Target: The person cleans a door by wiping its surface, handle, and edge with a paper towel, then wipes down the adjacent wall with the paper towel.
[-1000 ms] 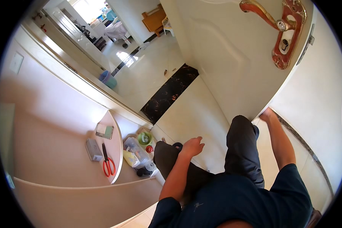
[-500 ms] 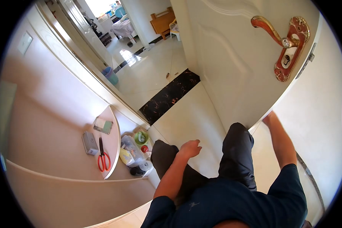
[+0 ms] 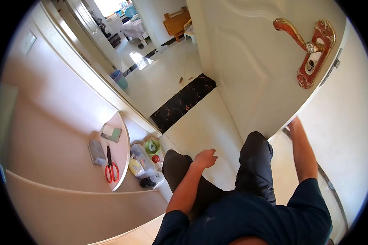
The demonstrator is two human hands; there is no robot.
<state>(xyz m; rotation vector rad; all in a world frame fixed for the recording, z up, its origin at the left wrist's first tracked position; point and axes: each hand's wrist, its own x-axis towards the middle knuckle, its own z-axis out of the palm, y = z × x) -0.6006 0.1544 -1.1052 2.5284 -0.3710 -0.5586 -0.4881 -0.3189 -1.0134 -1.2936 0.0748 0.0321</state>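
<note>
My left hand (image 3: 206,158) hangs in the air above the tiled floor beside my left knee, its fingers loosely curled and partly hidden. My right hand (image 3: 292,123) is at the edge of the white door (image 3: 249,61), low down beyond my right knee. Most of its fingers are hidden there, so its grip cannot be made out. Higher on the door is a red and gold handle (image 3: 294,32) on an ornate plate with a keyhole.
At left, a corner shelf (image 3: 124,143) bears red-handled scissors (image 3: 111,169), a grey box (image 3: 96,152) and a green and white item (image 3: 111,133). Below it are a green bowl (image 3: 152,147) and plastic containers. A black marble threshold (image 3: 184,102) crosses the doorway.
The view has shifted, so the door handle and shelf sit lower in the frame. My right hand stays at the door's edge, and my left hand keeps nearly the same pose.
</note>
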